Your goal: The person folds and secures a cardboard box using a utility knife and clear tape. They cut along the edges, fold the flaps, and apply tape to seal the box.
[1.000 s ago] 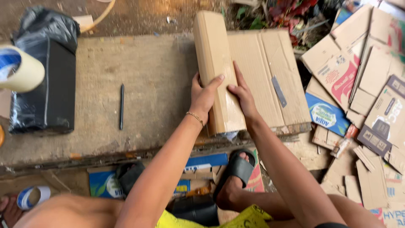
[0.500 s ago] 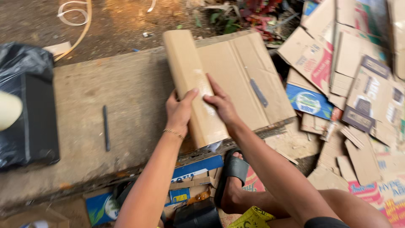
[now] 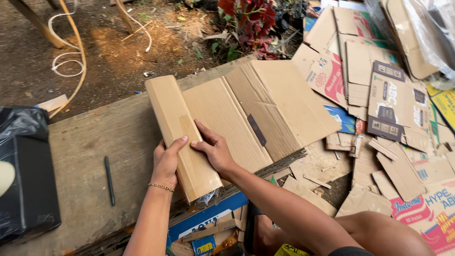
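A long brown cardboard-wrapped block (image 3: pixel 182 135) lies on a wooden work board (image 3: pixel 104 142), joined to a flat sheet of corrugated cardboard (image 3: pixel 265 109) with a strip of dark tape on it. My left hand (image 3: pixel 167 161) grips the block's left side near its near end, a thin bracelet on the wrist. My right hand (image 3: pixel 213 149) presses flat on the block's right edge where it meets the sheet. A bit of clear plastic shows at the block's near end.
A black pen (image 3: pixel 109 180) lies on the board to the left. A black plastic-wrapped box (image 3: pixel 26 170) stands at the far left. Many flattened printed cartons (image 3: pixel 388 99) are piled on the right. White cord (image 3: pixel 66 61) and red-leaved plants (image 3: pixel 249 21) lie on the dirt beyond.
The view has shifted, so the block and sheet sit lower and more to the right of the black box. Both hands stay on the block in about the same grip.
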{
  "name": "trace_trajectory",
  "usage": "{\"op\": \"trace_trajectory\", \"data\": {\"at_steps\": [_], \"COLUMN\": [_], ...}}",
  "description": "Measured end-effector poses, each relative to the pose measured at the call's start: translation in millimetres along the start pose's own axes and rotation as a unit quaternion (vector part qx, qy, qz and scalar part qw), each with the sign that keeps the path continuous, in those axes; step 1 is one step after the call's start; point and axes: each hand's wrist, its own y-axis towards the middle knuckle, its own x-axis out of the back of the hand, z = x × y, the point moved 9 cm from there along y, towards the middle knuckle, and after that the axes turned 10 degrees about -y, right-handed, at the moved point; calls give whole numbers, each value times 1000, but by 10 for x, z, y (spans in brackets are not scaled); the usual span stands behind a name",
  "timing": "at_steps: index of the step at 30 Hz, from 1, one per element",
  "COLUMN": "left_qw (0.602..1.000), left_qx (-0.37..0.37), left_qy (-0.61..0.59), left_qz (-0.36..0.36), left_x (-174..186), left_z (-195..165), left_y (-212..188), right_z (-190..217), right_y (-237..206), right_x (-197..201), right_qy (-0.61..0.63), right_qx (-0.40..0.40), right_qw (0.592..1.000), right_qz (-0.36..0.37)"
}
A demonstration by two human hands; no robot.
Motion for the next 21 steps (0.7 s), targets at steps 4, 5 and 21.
{"op": "trace_trajectory", "data": {"at_steps": [4,5,21], "left_qw": [1000,1000,982], "left_qx": [-10,-12,-183], "left_qy": [0,5,35], "left_qz": [-12,-13,44], "left_x": [226,265,467], "left_z": [-113,-130,-188], "left_y": [-51,-61,-69], "right_z": [-96,-102,-62], "right_y": [-13,-24,-40], "right_x": [-246,-284,-573], "right_qy": [37,26,16], "right_qx": [-25,-23,-45], "right_qw": [999,999,997], "right_qz": [10,6,69]}}
